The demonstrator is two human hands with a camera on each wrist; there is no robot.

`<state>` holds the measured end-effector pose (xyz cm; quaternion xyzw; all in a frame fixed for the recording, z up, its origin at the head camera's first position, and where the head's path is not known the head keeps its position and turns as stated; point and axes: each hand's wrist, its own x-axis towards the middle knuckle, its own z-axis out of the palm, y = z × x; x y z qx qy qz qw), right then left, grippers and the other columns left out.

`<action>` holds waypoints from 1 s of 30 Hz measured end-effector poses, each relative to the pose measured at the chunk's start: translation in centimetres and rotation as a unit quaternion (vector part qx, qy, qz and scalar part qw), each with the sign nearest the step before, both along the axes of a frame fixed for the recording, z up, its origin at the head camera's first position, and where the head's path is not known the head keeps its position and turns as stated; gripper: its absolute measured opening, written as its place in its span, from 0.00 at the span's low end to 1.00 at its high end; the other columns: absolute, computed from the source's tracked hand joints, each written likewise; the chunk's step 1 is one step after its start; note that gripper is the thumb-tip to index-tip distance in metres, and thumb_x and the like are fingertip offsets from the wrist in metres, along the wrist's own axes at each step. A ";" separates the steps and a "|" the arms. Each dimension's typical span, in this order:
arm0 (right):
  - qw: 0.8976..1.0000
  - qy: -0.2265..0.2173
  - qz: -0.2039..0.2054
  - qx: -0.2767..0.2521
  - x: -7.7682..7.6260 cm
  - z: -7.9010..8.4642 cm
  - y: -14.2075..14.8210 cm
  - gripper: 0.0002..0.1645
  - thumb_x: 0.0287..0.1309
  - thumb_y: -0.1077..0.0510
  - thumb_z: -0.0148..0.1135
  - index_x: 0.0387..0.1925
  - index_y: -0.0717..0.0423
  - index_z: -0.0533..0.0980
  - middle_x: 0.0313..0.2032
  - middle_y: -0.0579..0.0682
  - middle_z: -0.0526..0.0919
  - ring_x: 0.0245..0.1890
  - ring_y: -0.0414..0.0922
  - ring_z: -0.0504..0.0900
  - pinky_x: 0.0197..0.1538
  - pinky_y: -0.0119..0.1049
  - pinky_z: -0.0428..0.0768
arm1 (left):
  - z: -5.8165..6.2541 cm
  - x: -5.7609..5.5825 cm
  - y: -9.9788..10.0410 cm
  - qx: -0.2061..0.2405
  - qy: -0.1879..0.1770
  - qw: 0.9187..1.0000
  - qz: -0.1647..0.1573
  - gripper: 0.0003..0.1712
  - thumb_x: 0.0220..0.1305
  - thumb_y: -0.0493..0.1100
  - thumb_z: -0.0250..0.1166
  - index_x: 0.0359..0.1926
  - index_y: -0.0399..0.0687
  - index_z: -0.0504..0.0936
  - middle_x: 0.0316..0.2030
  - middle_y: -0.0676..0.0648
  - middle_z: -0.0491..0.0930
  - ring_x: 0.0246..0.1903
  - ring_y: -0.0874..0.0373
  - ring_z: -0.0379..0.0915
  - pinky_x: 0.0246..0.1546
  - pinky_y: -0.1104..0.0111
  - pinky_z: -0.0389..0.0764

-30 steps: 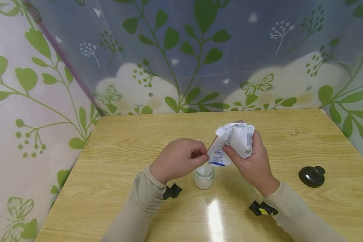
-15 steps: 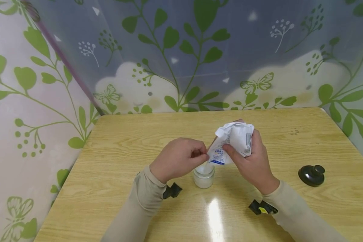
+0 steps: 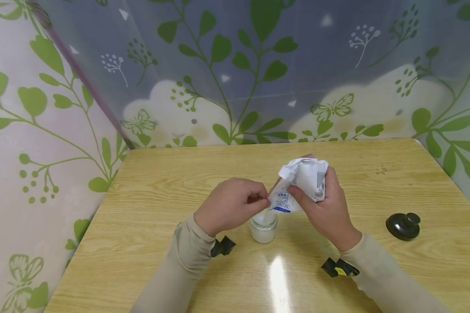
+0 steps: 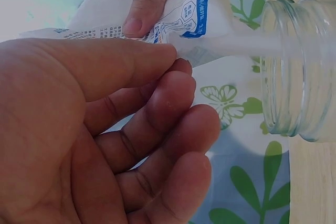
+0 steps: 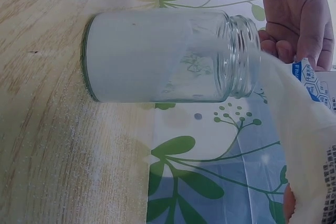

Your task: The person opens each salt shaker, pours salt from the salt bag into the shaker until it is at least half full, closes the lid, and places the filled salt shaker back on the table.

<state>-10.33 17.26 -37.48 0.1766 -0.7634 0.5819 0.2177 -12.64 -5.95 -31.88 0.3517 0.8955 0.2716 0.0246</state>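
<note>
A white printed bag [image 3: 311, 178] is tilted over a clear glass jar [image 3: 263, 232] standing upright on the table. My right hand [image 3: 333, 213] grips the bag, its thumb lying across the front. With thumb and forefinger, my left hand [image 3: 233, 202] pinches the bag's lower corner, seen close in the left wrist view. White grainy stuff runs from that corner into the jar's mouth. In the right wrist view, white granules [image 5: 128, 59] fill much of the jar, with their surface sloping. The bag hides part of the right fingers.
A black round lid with a knob [image 3: 403, 226] lies on the wooden table [image 3: 160, 182] to the right. Fine white grains [image 5: 73, 166] are scattered near the jar's base. Patterned walls border the table's back and sides.
Both hands and the bag keep nearly the same place over the jar. White stuff runs from the bag's corner in these frames; any rise in the jar is too small to tell.
</note>
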 end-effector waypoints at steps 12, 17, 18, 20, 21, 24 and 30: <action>1.000 0.002 -0.012 0.008 -0.1 -0.1 0.1 0.46 0.57 0.73 0.71 0.73 0.56 0.62 0.57 0.42 0.77 0.46 0.41 0.78 0.44 0.27 0.78 | 0.0 0.0 0.0 0.005 0.000 1.000 0.003 0.09 0.72 0.49 0.65 0.34 0.56 0.86 0.25 0.62 0.80 0.23 0.67 0.72 0.28 0.70 0.76; 1.000 0.004 -0.008 0.004 -0.1 -0.1 0.1 0.46 0.56 0.73 0.71 0.73 0.58 0.61 0.57 0.43 0.77 0.46 0.42 0.79 0.43 0.27 0.78 | -0.1 0.0 0.0 0.007 0.000 1.000 0.004 0.09 0.72 0.49 0.65 0.34 0.56 0.86 0.25 0.62 0.79 0.23 0.67 0.72 0.27 0.70 0.75; 1.000 0.005 -0.006 0.002 -0.1 -0.1 0.1 0.46 0.56 0.74 0.71 0.73 0.59 0.61 0.57 0.44 0.78 0.45 0.42 0.79 0.43 0.27 0.78 | -0.1 0.0 0.0 0.008 0.000 1.000 0.005 0.08 0.72 0.49 0.65 0.34 0.56 0.86 0.25 0.62 0.79 0.23 0.67 0.72 0.27 0.70 0.75; 1.000 0.008 -0.004 0.000 -0.1 -0.1 0.1 0.46 0.56 0.74 0.71 0.72 0.59 0.61 0.57 0.44 0.78 0.46 0.42 0.79 0.43 0.27 0.79 | -0.1 0.0 0.0 0.008 0.001 1.000 0.005 0.08 0.72 0.48 0.65 0.34 0.56 0.86 0.25 0.62 0.79 0.23 0.67 0.72 0.27 0.70 0.75; 1.000 0.009 -0.003 0.000 -0.1 -0.1 0.1 0.46 0.56 0.74 0.71 0.72 0.60 0.61 0.57 0.44 0.78 0.46 0.42 0.79 0.43 0.27 0.79 | 0.0 0.0 0.0 0.009 0.001 1.000 0.005 0.08 0.72 0.48 0.65 0.34 0.56 0.86 0.25 0.62 0.79 0.23 0.67 0.72 0.27 0.70 0.75; 1.000 0.013 -0.001 -0.002 -0.1 0.0 0.1 0.45 0.55 0.75 0.70 0.72 0.61 0.62 0.57 0.45 0.78 0.46 0.42 0.79 0.43 0.26 0.79 | 0.0 0.0 0.0 0.009 0.002 1.000 0.006 0.08 0.72 0.48 0.65 0.34 0.56 0.86 0.25 0.62 0.79 0.23 0.67 0.72 0.28 0.70 0.76; 1.000 0.016 -0.001 -0.002 -0.2 0.0 0.0 0.46 0.55 0.75 0.71 0.72 0.61 0.62 0.57 0.44 0.78 0.46 0.42 0.79 0.44 0.27 0.78 | 0.0 0.0 0.0 0.008 0.002 1.000 0.008 0.08 0.72 0.48 0.65 0.34 0.56 0.86 0.25 0.62 0.80 0.23 0.67 0.72 0.28 0.70 0.76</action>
